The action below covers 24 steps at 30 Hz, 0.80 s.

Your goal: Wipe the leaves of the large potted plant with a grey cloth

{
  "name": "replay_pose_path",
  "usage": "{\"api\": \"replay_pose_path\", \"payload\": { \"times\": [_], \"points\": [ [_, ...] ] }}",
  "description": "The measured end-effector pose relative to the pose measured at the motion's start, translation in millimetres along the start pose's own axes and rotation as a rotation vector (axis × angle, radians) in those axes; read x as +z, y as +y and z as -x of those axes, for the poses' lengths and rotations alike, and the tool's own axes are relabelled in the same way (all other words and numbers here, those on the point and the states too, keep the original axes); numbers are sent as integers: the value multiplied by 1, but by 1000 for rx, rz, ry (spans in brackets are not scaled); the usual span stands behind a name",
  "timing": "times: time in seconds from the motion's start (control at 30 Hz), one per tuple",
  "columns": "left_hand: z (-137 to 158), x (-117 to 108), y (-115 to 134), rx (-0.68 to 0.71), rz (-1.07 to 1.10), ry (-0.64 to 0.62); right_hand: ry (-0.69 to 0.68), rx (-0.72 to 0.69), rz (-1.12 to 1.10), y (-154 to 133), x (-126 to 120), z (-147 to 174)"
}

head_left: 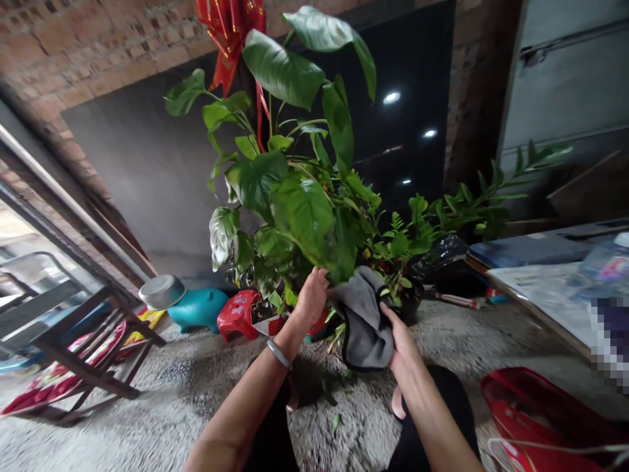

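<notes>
A tall potted plant with broad green leaves (pixel 302 213) stands in front of me. My left hand (pixel 313 298), with a pale bangle (pixel 279 354) on its wrist, is closed at the lower edge of one large drooping leaf (pixel 344 246). Its fingertips are partly hidden there, close to the left corner of a grey cloth. That cloth (pixel 366 318), edged in black, hangs from my right hand (pixel 399 337), which grips its right side just below the leaf. Part of the cloth lies against the leaf's underside or tip.
Smaller plants (pixel 407 236) grow at the right, beside a table (pixel 535 288) with papers and a bottle. Left stand a red stool (pixel 238 314), a teal animal-shaped seat (pixel 199 309), a metal bowl (pixel 162 292) and a folding chair (pixel 83 341). A red bag-like object (pixel 540 406) lies at lower right.
</notes>
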<state>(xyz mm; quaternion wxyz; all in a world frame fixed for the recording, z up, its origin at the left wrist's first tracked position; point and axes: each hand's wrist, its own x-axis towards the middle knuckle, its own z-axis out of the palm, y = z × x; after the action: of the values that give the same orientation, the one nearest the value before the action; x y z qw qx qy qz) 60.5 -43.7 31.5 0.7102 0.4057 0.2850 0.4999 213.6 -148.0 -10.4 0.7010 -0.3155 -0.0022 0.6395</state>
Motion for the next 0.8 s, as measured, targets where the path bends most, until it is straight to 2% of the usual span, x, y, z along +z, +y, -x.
{"api": "replay_pose_path", "payload": {
  "times": [0.07,0.1,0.2,0.23,0.27,0.33,0.4,0.47,0.6,0.7,0.8],
  "points": [
    [2,2,0,1,-21,0,75,-90,20,-11,-11,13],
    [3,4,0,1,-28,-1,102,-180,23,-23,-7,19],
    [6,10,-1,2,-12,-5,131,-578,0,-64,36,25],
    [7,11,-2,4,2,-3,106,-670,-2,-75,55,23],
    [8,12,-2,8,17,1,63,-701,0,-82,72,20],
    [9,12,-3,21,40,16,-55,-584,4,-82,97,11],
    [9,11,-4,32,41,36,-128,-367,9,-65,101,4],
    [8,8,-4,40,22,59,-86,-201,16,-38,82,3],
    [7,2,-3,36,-31,35,108,-21,65,2,5,8],
    [10,3,-1,123,-78,60,169,-21,120,2,-42,12],
    [19,14,8,256,-118,80,169,2,179,-10,-60,17]
  ]
}}
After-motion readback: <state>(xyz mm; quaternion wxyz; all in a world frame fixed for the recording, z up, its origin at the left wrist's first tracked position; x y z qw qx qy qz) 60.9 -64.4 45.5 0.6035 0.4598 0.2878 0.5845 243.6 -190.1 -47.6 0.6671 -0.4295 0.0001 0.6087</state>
